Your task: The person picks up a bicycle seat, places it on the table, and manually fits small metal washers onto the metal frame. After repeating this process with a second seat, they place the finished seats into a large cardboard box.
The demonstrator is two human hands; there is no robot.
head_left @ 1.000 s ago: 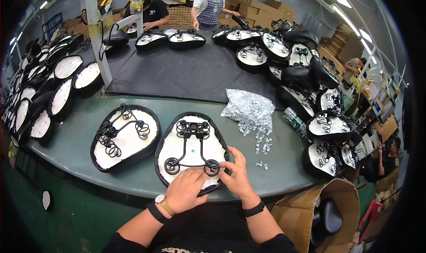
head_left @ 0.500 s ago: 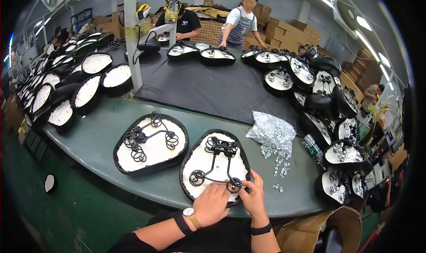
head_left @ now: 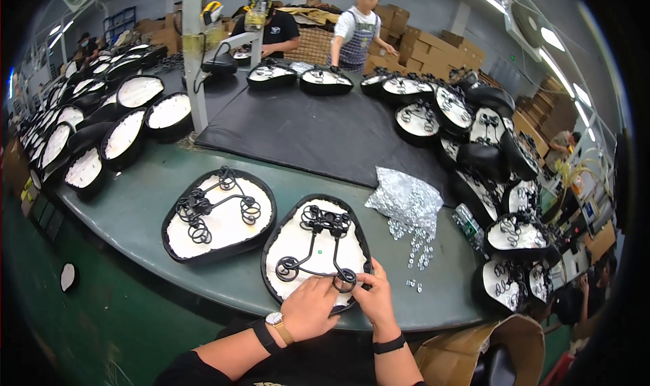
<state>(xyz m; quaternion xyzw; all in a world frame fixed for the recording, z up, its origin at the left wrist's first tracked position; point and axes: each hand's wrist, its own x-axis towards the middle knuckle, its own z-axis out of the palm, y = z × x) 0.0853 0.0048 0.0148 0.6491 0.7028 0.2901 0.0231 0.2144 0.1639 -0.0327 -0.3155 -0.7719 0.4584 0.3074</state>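
Observation:
An upturned bicycle saddle (head_left: 318, 247) lies before me, with a black rim, a white underside and a black wire frame with coil springs. My left hand (head_left: 311, 309) rests on its near part, fingers bent together at the near right coil (head_left: 344, 280); whatever the tips hold is hidden. From the other side, the thumb and forefinger of my right hand (head_left: 372, 298) close on that same coil, the other fingers lying along the saddle's rim. A second upturned saddle (head_left: 220, 217), also with a spring frame, lies just to the left.
Small metal nuts spill from a clear plastic bag (head_left: 405, 200) right of the saddle. Saddles with frames (head_left: 518, 236) pile up along the right; bare-bottomed ones (head_left: 169, 115) crowd the left. A metal post (head_left: 195, 61) rises from the bench. Two people work across the black mat (head_left: 291, 129). An open carton (head_left: 453, 355) stands near right.
The whole view has shifted slightly, so things sit a little further left. Both hands stay at the same coil. Across the bench, the standing person's outstretched arm has lifted off the work.

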